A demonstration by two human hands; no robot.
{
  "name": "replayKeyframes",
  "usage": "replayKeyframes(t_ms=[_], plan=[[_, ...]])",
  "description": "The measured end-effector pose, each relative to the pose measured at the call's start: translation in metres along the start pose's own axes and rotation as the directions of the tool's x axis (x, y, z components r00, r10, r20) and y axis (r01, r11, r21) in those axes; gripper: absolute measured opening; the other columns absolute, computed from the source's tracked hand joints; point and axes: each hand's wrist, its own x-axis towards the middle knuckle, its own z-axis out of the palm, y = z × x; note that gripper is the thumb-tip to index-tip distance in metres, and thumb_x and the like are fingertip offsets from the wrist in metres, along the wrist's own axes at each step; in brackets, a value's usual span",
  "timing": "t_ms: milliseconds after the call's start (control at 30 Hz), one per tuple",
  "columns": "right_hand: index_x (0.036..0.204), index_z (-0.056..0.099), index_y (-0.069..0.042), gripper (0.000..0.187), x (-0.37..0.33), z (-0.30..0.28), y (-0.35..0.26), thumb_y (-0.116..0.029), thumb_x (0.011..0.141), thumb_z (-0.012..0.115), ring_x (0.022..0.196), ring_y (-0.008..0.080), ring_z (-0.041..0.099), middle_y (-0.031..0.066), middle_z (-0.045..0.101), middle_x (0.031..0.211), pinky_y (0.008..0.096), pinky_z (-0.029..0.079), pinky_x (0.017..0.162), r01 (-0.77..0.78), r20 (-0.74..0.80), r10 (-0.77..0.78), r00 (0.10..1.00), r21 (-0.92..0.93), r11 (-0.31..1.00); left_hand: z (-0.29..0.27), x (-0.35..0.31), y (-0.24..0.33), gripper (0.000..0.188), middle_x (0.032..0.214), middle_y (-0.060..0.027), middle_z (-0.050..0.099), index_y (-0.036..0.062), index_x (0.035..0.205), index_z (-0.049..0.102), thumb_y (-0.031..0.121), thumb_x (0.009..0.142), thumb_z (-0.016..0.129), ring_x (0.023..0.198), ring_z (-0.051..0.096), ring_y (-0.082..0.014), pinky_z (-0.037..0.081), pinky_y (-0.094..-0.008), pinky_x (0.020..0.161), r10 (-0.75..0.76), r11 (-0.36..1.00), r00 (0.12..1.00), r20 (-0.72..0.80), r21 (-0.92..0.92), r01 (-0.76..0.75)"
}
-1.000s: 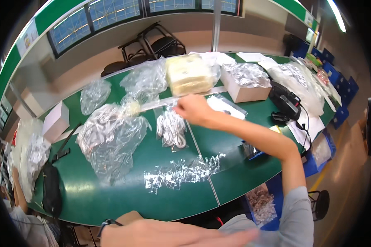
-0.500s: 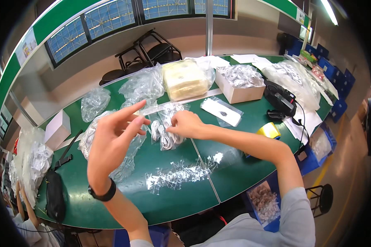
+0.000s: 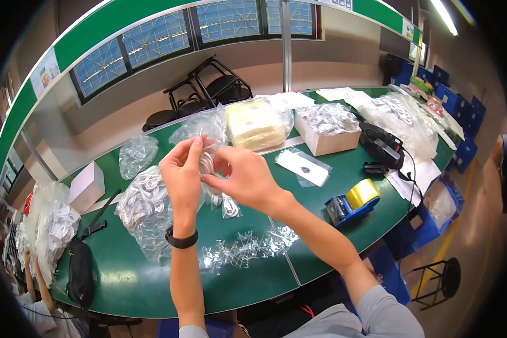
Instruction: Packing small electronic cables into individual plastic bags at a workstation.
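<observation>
**Both hands raised over the green bench, pinching a small coiled white piece**

Green bench top (image 3: 152,281) curves across the view beneath a wall of gridded windows, with black stools stacked behind it. Above its middle the left hand (image 3: 181,172) and the right hand (image 3: 243,179) meet, lifted clear of the surface, probably so the small piece can be worked close to the eyes. Both are closed in a fingertip pinch on a coiled white cable (image 3: 207,162), the left steadying the loop from its side, the right gripping it from the other; how the piece is bound is too small to tell. A black wristband (image 3: 181,241) sits on the left wrist.

Directly below the hands lie more bagged coils (image 3: 229,206), and nearer the person a strip of clear wrappers (image 3: 248,250). Left of the hands sits a large clear bag of white coils (image 3: 146,211), within easy reach. Right of them are a flat clear pouch (image 3: 303,166), a blue tape dispenser with yellow tape (image 3: 355,201) and an open carton of coils (image 3: 328,127).
</observation>
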Motion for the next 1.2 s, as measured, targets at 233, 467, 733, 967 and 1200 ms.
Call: replayKeyframes(t_ms=[233,467,733,967,1200], plan=[[0.092,0.06,0.003,0.025,0.012,-0.003,0.009,-0.017,0.084,0.072,0.078,0.0248,0.061,0.0128,0.061,0.084,0.0345,0.049,0.073,0.067,-0.432,-0.081,0.898,-0.047,0.997,-0.008,0.002,-0.004,0.019,0.089,-0.0101,0.073,-0.0082,0.098,0.07,0.009,0.094,0.062,0.083,0.069,-0.0132,0.053,-0.0247,0.076,-0.134,0.964,0.972,0.193,0.252,0.083],[0.089,0.064,0.002,0.01,0.014,-0.02,0.018,-0.008,0.087,0.066,0.08,0.0211,0.063,0.0117,0.065,0.085,0.0315,0.05,0.074,0.039,-0.161,-0.005,0.987,0.212,0.977,-0.004,-0.001,0.0,0.022,0.093,-0.0113,0.073,-0.0072,0.106,0.069,0.011,0.097,0.06,0.088,0.071,-0.016,0.054,-0.0265,0.081,-0.18,0.978,0.94,0.289,0.157,0.139],[0.088,0.064,0.001,0.009,0.013,-0.031,0.017,-0.007,0.085,0.068,0.081,0.0193,0.064,0.0098,0.067,0.087,0.0307,0.049,0.076,-0.003,-0.147,0.035,0.988,0.215,0.977,-0.005,-0.001,0.005,0.022,0.096,-0.0123,0.073,-0.0078,0.104,0.069,0.01,0.096,0.061,0.091,0.07,-0.0156,0.054,-0.0272,0.084,-0.159,0.982,0.938,0.309,0.148,0.118],[0.091,0.066,-0.002,0.012,0.011,-0.029,0.013,-0.002,0.08,0.069,0.095,0.029,0.062,0.0111,0.063,0.105,0.0374,0.051,0.08,0.258,-0.187,-0.277,0.942,-0.124,0.958,-0.008,-0.001,0.006,0.021,0.095,-0.0122,0.073,-0.0087,0.103,0.069,0.01,0.095,0.062,0.09,0.07,-0.0155,0.055,-0.0267,0.082,-0.24,0.965,0.925,0.295,0.179,0.193],[0.099,0.072,-0.005,0.019,0.008,-0.027,0.017,-0.002,0.081,0.069,0.1,0.0314,0.06,0.0119,0.062,0.111,0.04,0.05,0.083,0.347,-0.133,-0.394,0.909,-0.28,0.895,-0.008,0.001,0.001,0.021,0.096,-0.0127,0.072,-0.0093,0.106,0.067,0.008,0.096,0.06,0.09,0.07,-0.0162,0.055,-0.026,0.084,-0.183,0.981,0.918,0.352,0.129,0.146]])
